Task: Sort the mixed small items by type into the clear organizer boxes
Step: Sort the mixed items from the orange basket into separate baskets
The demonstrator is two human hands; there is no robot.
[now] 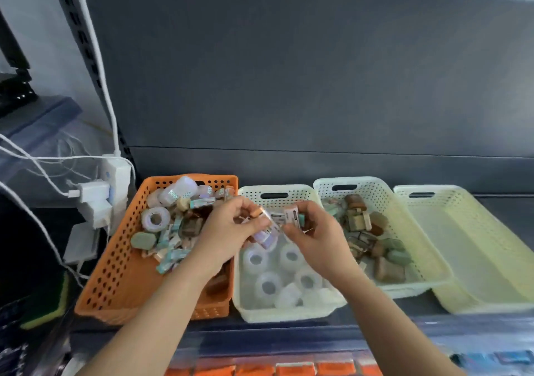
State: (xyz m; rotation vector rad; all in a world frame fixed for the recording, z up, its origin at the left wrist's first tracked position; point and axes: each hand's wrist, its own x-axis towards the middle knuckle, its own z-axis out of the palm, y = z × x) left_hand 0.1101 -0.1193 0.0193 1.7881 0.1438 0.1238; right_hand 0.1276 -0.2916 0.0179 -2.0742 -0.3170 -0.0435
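Both hands are up over the row of baskets, mid-sort. The left hand [228,231] has its fingers curled around a small lilac roll [264,235]. The right hand [312,237] meets it at three o'clock, fingers pinching a little pink pack [291,215]. What else sits in either grip is too blurred to call.

Out at nine o'clock of the hands, the orange basket [115,260] holds the mixed pile [173,225]: rolls, green and brown blocks, slim teal packs, all jumbled. That is the work left, and there looks to be plenty.

Directly under the hands, at six o'clock, the first pale basket [289,313] carries only clear tape rolls [268,286], so that type is well under way. At three o'clock the second pale basket [416,284] has a good heap of brown and green blocks [387,271]. Beyond it, far right, the third pale basket [491,260] shows nothing inside.

My read: roughly the middle of the job, with two types filling up and one basket not yet started.
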